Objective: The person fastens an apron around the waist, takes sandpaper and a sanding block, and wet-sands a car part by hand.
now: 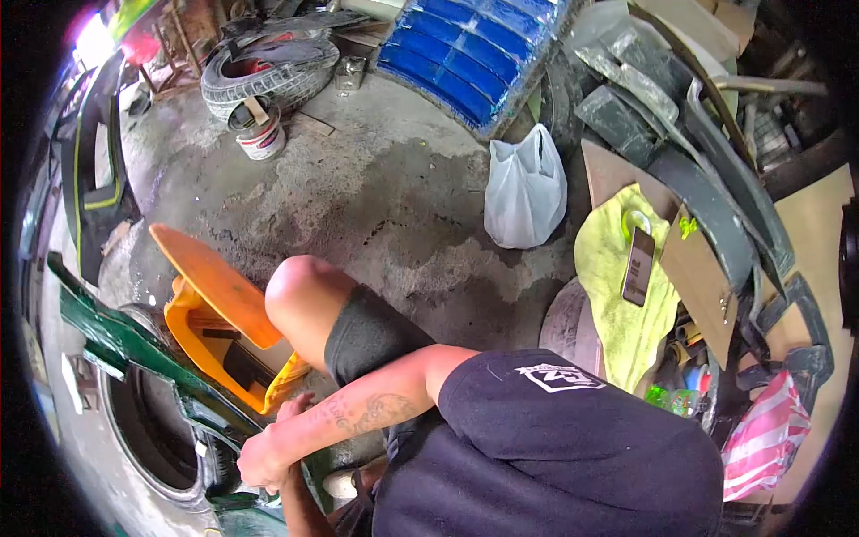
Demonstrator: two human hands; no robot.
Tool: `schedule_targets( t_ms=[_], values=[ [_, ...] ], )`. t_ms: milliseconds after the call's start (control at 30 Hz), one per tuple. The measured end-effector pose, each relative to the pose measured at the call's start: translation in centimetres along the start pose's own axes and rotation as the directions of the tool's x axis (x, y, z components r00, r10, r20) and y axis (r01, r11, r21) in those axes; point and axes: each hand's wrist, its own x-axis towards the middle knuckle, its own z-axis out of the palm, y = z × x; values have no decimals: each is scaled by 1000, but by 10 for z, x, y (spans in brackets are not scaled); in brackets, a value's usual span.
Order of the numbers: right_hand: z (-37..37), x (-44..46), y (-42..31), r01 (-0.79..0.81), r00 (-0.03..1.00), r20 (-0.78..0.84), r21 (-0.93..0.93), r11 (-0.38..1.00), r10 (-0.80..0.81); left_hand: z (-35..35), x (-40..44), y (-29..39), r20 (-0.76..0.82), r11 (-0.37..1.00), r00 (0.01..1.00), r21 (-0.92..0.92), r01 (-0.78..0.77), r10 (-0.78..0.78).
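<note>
Over the edge of a dark green panel, at lower left, my right hand is closed. What lies inside its fingers is hidden. My left hand is mostly covered by the right wrist; only part of it shows beside the orange part, and its grip cannot be made out. The green panel lies slanting across a tire. Just above the hands stands a curved orange-yellow part, with a long orange piece leaning over it, close to my bent knee.
A white plastic bag stands on the concrete floor. Behind are a paint can, a tire and a blue panel. At right, a phone rests on a yellow cloth, beside dark plastic parts and a striped bag.
</note>
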Motion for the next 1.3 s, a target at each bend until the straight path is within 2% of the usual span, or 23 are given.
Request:
schedule_targets(
  t_ms=[67,100,133,200,233,300,333,400,433,500,533,567,600,667,767,800,867,933,1000,1067,1133,1167,1300],
  values=[
    [-22,-18,-28,-350,936,-13,77,934,352,-13,-30,-14,-35,995,994,21,102,-101],
    [-10,-2,-8,-87,994,-59,77,993,91,-17,-45,-22,-52,987,987,33,155,-153],
    [-10,-2,-2,-74,995,-65,77,994,79,-21,-60,-31,-73,979,978,42,199,-195],
    [-11,3,11,169,959,-232,-5,986,-165,-23,-87,-51,-119,965,963,75,251,-241],
    [-8,5,18,172,949,-253,-81,982,-187,-21,-101,-58,-145,962,961,104,251,-235],
    [-50,-37,8,71,982,-176,56,996,-60,-21,-116,-64,-214,960,963,192,204,-162],
    [-51,-42,15,111,977,-197,136,984,-83,-35,-112,-47,-136,901,891,-68,428,-433],
    [-58,-61,21,168,966,-234,235,958,-112,-57,-102,-12,-338,997,941,52,51,-31],
    [-70,-77,18,131,970,-228,223,966,-79,-68,-99,5,-193,935,923,-194,296,-332],
    [-84,-96,15,130,939,-340,228,965,-47,-64,-105,5,-366,971,904,-169,168,-220],
    [-90,-105,8,13,939,-323,386,922,121,-57,-104,0,-398,983,902,-132,126,-169],
    [-96,-113,4,-63,936,-300,367,928,183,-51,-106,-3,-430,988,890,-92,125,-153],
    [-101,-118,5,-149,922,-293,335,930,253,-56,-106,5,-338,975,915,-36,220,-219],
    [-96,-118,13,-246,889,-269,399,883,370,-47,-107,4,-305,977,929,-25,213,-211],
    [-97,-92,17,-247,909,-242,342,907,339,-32,-112,3,-291,979,938,28,204,-187],
    [-96,-83,18,-232,919,-238,317,919,314,-21,-113,-3,-343,988,930,38,152,-130],
    [-83,-60,37,-246,915,-219,363,899,339,-13,-120,0,-339,985,928,26,173,-154],
    [-64,-22,51,-315,909,-97,481,819,406,-7,-129,-1,-342,983,925,14,185,-169],
    [-27,14,74,-451,883,8,289,845,469,-3,-137,-2,-347,981,920,7,196,-182],
    [12,42,81,-494,856,-48,219,841,515,-2,-143,-6,-295,961,917,-12,277,-268],
    [33,63,72,-532,825,-183,70,844,535,-1,-147,-10,-318,958,908,-13,285,-274],
    [40,69,70,-513,824,-250,52,857,509,0,-147,-13,-332,957,899,-47,287,-286],
    [53,69,96,-501,816,-262,122,857,515,-1,-154,-19,-369,958,885,-100,267,-285]
  ],
)
